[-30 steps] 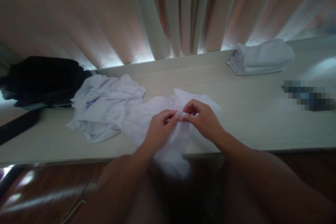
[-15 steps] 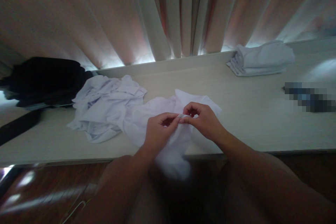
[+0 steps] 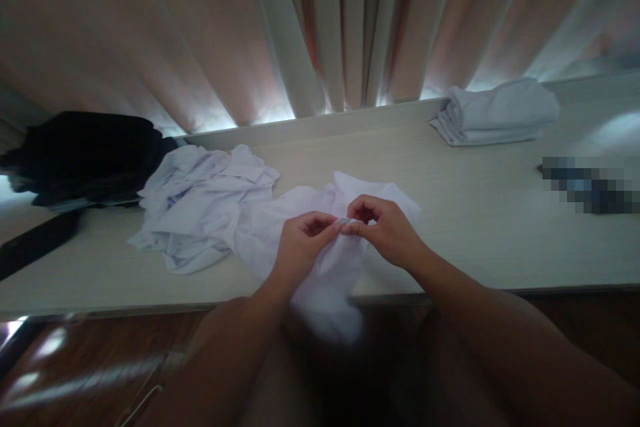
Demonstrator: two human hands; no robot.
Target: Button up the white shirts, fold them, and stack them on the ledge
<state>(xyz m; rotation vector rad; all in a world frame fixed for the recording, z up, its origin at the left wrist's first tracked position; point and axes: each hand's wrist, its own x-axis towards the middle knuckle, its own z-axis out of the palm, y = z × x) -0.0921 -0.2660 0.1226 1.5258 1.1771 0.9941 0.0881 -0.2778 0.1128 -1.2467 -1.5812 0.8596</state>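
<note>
Thin white cloth that looks like a shirt [image 3: 345,257] lies crumpled in front of me, its lower end hanging blurred over the table's front edge. My left hand [image 3: 306,240] pinches a small folded edge of it between thumb and fingers. Close against it, my right hand [image 3: 383,227] pinches the same edge from the other side, fingers curled. The fingertips nearly meet, and they hide most of the pinched spot. To the left, a loose heap of white clothes [image 3: 195,207] touches the shirt.
A pale wooden table [image 3: 475,213] runs across in front of a drawn curtain [image 3: 210,33]. Folded white clothes [image 3: 505,110] lie at the back right, a pixelated dark item [image 3: 590,187] nearer. Black clothes [image 3: 90,153] are stacked far left, with a dark strip [image 3: 37,243] in front.
My fingers have shifted very slightly at the pinched edge, both hands keeping their hold. The shirt and the piles stay in place.
</note>
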